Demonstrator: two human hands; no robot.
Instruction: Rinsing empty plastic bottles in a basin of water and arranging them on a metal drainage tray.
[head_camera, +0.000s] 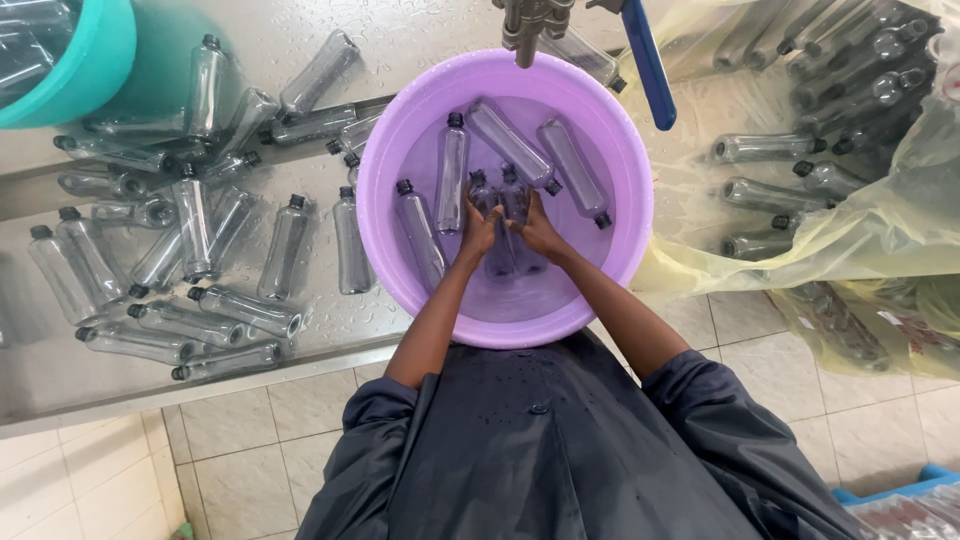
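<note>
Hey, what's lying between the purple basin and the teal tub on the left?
In the head view, clear plastic bottles with dark caps lie scattered on the wet metal counter between the purple basin and the teal tub.

Yellow plastic bag (880, 240) of bottles, far right

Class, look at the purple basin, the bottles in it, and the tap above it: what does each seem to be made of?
Basin: likely moulded plastic, uniform purple with a smooth, slightly glossy rim.
Bottles: probably clear thin plastic, see-through with dark caps; the left hand and right hand each grip one.
Tap: apparently metal, dull grey, with a blue lever.
</note>
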